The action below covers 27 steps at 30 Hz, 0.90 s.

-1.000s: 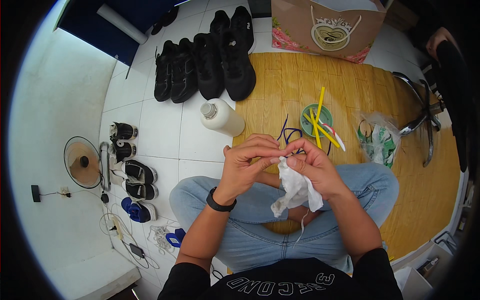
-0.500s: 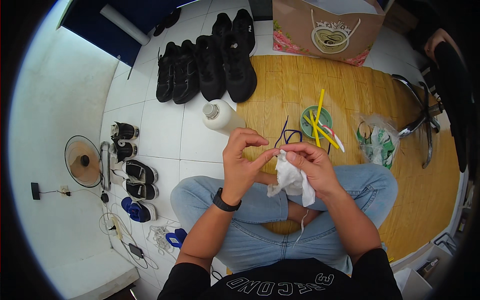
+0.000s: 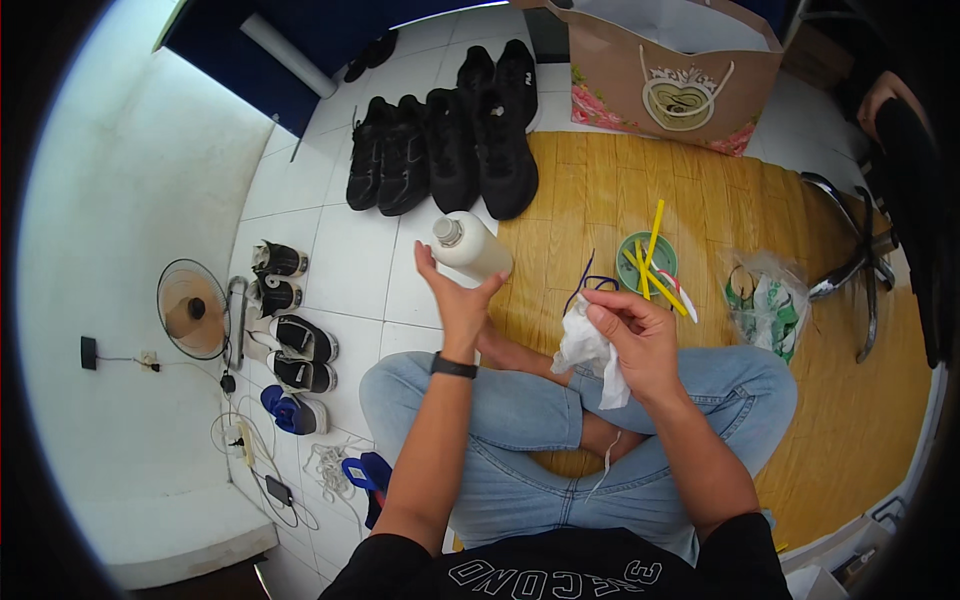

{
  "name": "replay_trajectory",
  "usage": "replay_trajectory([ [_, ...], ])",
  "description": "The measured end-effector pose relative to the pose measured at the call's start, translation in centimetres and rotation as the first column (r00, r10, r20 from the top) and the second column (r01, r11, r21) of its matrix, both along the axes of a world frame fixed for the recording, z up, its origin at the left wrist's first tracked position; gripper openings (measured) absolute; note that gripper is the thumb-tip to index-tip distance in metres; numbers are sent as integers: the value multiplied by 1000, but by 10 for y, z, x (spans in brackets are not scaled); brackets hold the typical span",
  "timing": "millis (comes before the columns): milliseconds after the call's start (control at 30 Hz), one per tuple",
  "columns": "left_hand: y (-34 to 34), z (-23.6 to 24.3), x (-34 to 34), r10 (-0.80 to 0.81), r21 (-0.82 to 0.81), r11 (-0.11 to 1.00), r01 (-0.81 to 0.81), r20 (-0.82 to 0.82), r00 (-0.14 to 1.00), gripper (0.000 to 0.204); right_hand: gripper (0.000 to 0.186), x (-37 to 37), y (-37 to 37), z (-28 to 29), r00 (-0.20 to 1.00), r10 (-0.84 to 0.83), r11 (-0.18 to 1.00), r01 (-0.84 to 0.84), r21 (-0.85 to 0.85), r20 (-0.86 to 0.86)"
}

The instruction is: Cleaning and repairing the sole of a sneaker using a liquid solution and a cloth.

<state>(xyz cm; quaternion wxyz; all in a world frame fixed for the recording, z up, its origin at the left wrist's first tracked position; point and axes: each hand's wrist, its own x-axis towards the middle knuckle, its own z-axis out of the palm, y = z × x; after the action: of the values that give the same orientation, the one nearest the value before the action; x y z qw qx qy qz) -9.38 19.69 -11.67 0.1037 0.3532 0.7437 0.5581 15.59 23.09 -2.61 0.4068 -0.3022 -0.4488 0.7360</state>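
Observation:
My right hand (image 3: 638, 335) pinches a crumpled white cloth (image 3: 585, 345) between thumb and fingers above my crossed legs. My left hand (image 3: 460, 305) reaches forward with thumb and fingers spread about the near side of a white bottle (image 3: 472, 248) with a grey cap. The bottle stands upright at the edge between white tiles and wood-patterned mat; whether the palm touches it I cannot tell. Just beyond the cloth lies a dark blue lace (image 3: 588, 270), partly hidden by my right hand. A thin white string (image 3: 606, 465) hangs over my lap.
Yellow strips (image 3: 655, 235) lie across a green bowl (image 3: 632, 250). Black shoes (image 3: 455, 150) stand ahead, more shoes (image 3: 300, 350) at left by a fan (image 3: 193, 308) and cables. A paper bag (image 3: 670, 80), plastic bag (image 3: 775, 310) and chair base (image 3: 860, 265) are ahead and right.
My left hand has left the white cloth and moved forward and left to the bottle, its fingers spreading. My right hand still holds the cloth. The whole view has shifted slightly.

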Motion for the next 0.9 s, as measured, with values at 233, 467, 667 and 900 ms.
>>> replay_trajectory([
  [233,32,-20,-2,12,122,992,-35,182,983,100,21,1,3,4,966,-244,917,203,344,81],
  [467,22,3,33,-203,48,975,218,-214,955,89,25,8,13,14,893,-436,733,280,619,112],
  [667,-2,51,60,-313,-53,943,329,-486,816,93,38,12,11,13,882,-443,644,190,741,160],
  [900,-22,118,40,-392,-225,915,334,-691,607,95,44,0,-4,15,880,-462,524,174,834,107],
])
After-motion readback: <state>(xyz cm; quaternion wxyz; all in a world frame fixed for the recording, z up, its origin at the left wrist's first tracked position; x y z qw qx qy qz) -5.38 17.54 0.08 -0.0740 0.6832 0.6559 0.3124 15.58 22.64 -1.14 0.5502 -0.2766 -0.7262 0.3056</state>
